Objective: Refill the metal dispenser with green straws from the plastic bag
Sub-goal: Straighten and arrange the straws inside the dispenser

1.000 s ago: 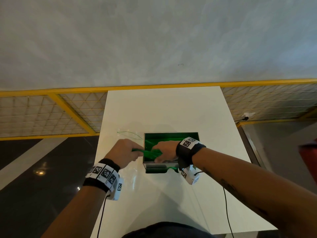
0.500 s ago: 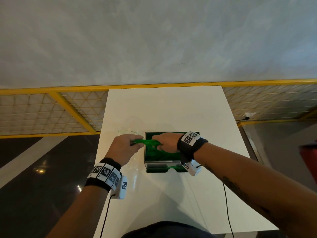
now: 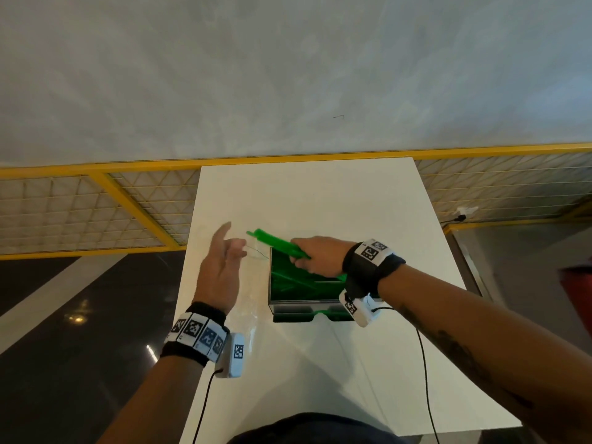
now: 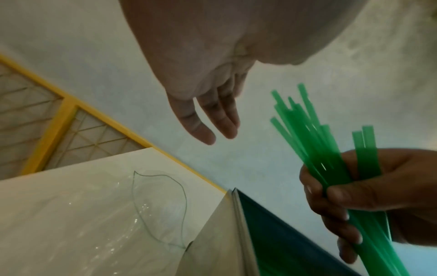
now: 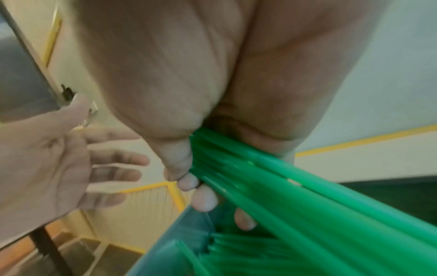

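The metal dispenser (image 3: 271,283) stands open-topped on the white table (image 3: 320,200), with green straws lying inside it. My right hand (image 3: 315,256) grips a bundle of green straws (image 3: 275,243) slanting over the dispenser's left rim, ends pointing up and left. The same bundle (image 4: 307,130) fans out above my right fist in the left wrist view, and crosses the right wrist view as straws (image 5: 307,186) under my fingers. My left hand (image 3: 221,267) hovers just left of the dispenser, fingers spread, holding nothing. A clear plastic bag (image 4: 118,205) lies flat on the table beneath it.
A yellow-framed mesh railing (image 3: 128,206) runs behind the table on both sides. Dark glossy floor (image 3: 64,315) lies to the left. Black cables (image 3: 423,363) trail from both wrists over the table's near part. A red object (image 3: 579,290) shows at the right edge.
My left hand has let go of the straw bundle and opened, moving left. My right hand has lifted the bundle up over the dispenser's left rim.
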`<action>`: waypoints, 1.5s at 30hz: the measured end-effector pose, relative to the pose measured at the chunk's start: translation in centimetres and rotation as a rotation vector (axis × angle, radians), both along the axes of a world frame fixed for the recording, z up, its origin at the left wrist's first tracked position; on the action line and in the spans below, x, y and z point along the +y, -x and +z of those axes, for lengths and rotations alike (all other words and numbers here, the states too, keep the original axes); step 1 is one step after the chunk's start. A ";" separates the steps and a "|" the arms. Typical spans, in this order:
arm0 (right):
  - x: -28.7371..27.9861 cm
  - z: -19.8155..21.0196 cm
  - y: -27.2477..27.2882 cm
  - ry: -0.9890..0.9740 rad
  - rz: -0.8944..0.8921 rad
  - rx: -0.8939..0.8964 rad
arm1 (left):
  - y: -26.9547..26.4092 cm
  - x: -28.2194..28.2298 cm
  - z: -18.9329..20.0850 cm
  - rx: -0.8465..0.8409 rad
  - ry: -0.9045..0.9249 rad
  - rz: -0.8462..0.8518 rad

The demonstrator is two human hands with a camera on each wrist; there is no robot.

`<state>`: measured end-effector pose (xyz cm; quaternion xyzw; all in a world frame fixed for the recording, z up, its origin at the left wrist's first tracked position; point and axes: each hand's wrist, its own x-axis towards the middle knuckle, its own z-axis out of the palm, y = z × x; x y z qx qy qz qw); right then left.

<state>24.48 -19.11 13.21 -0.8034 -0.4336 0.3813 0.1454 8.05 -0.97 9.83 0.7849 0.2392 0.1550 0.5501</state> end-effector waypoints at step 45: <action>-2.5 -6.6 -0.2 0.393 0.012 -0.084 | -3.6 -8.5 -3.0 0.900 -0.859 -0.828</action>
